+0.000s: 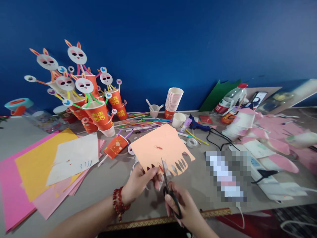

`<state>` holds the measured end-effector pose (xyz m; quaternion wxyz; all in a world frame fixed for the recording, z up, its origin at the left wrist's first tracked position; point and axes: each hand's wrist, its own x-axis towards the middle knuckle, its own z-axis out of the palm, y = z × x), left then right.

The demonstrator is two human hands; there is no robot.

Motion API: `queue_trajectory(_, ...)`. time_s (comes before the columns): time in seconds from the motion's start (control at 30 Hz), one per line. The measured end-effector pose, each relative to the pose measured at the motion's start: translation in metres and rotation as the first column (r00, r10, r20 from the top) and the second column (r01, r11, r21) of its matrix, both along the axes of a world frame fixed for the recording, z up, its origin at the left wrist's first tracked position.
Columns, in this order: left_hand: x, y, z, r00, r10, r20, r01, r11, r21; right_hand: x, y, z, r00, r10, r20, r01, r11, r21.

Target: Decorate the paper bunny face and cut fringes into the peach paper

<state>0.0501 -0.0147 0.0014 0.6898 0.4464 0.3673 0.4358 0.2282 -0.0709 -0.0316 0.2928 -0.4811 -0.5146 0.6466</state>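
Observation:
My left hand (140,185) pinches the near edge of a peach-orange paper sheet (158,145), held tilted above the table. The sheet's near edge has several leaf-shaped cut-outs and jagged notches. My right hand (184,206) grips black-handled scissors (168,188), fingers through the loops. The blades point up into the sheet's near edge, just right of my left fingers. A red bead bracelet (118,202) circles my left wrist.
Red paper-cup bunny figures (96,112) stand at the back left. Pink, yellow and white sheets (49,165) lie at the left. A stack of cups (173,100), coloured straws (143,122), a blue glue gun (198,125), a tape roll (192,142) and pink cut-outs (272,138) crowd the back and right.

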Motion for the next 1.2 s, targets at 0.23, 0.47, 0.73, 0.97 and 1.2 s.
queue_trajectory(0.23, -0.001, 0.001, 0.004, 1.0, -0.005, -0.022, 0.005, 1.0, 0.002, -0.001, 0.002, -0.002, 1.0, 0.007, 0.007, -0.008, 1.0, 0.027)
queue_trajectory(0.47, -0.001, 0.002, 0.009, 1.0, -0.008, -0.029, 0.008, 1.0, -0.004, 0.0, 0.002, 0.003, 1.0, 0.008, 0.024, -0.008, 1.0, -0.001)
queue_trajectory(0.73, -0.002, 0.002, 0.006, 0.999, -0.041, -0.011, 0.041, 0.999, -0.002, 0.003, 0.001, 0.0, 1.0, 0.003, 0.027, -0.004, 0.999, 0.032)
queue_trajectory(0.97, -0.003, 0.004, 0.006, 0.998, -0.057, -0.003, 0.057, 0.998, -0.009, 0.005, 0.003, 0.01, 1.0, 0.01, 0.015, -0.01, 1.0, 0.002)
queue_trajectory(1.2, -0.004, 0.006, 0.013, 0.995, -0.091, -0.043, 0.09, 0.996, -0.011, 0.006, 0.005, 0.016, 0.999, 0.031, -0.022, -0.03, 0.999, 0.023)
